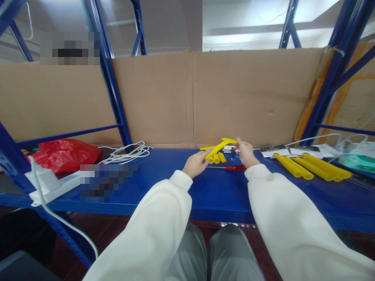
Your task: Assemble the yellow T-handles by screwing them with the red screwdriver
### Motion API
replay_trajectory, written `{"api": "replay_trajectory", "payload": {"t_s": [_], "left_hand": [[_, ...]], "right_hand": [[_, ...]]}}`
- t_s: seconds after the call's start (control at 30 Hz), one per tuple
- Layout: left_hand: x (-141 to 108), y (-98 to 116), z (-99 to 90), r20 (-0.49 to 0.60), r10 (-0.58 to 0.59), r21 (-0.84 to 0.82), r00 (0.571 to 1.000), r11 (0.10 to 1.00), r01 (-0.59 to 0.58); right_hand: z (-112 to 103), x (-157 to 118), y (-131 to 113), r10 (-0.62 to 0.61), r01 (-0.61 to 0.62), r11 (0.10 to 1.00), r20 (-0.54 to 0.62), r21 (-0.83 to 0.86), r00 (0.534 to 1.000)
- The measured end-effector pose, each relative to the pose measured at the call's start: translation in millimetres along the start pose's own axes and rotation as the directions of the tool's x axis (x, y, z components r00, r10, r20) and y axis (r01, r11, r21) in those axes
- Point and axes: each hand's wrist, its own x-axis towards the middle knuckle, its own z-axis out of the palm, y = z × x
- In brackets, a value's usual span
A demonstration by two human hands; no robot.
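My left hand [196, 164] is closed round the lower end of a yellow tube [217, 150], which slants up to the right above the blue shelf [166, 179]. At the tube's upper end, my right hand [246, 152] pinches a yellow angled piece [230, 140]. Whether the tube and that piece are joined cannot be made out. Small yellow parts [216, 158] lie just beyond my left hand. Below my hands rests a screwdriver with a red handle [235, 168], its shaft pointing left. Tiny pale bits lie near my right hand.
Several yellow tubes [316, 167] and flat packets [274, 151] lie at the right. To the left are a red plastic bag [66, 155], a coiled white cable [131, 152] and a white power strip [63, 187]. Cardboard [152, 97] stands behind the shelf, between blue posts [113, 86].
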Motion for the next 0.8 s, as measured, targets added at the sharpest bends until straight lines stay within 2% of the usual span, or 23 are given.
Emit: {"api": "replay_trajectory", "payload": {"t_s": [0.1,0.2,0.27,0.57,0.8], "left_hand": [[1,7,-4.3,-0.045,-0.128,0.068,0.991,0.989,0.131],[4,13,-6.1,-0.039,-0.272,0.158,0.961,0.948,0.275],[9,15,-5.3,-0.011,-0.326,0.209,0.945,0.924,0.321],[32,18,10.3,0.123,-0.374,0.314,0.919,0.893,0.321],[34,9,22.1,0.225,-0.393,0.279,0.891,0.903,0.328]], "right_hand": [[-4,-1,0,-0.017,0.018,1.000,0.067,-0.018,0.998],[-8,-4,-1,-0.034,0.039,0.996,0.054,-0.083,0.998],[-9,-7,-3,-0.041,0.046,0.992,0.040,-0.120,0.998],[-11,-13,-6,-0.085,0.097,0.977,0.069,-0.191,0.994],[-14,-10,0,-0.108,0.121,0.971,0.076,-0.208,0.991]]}}
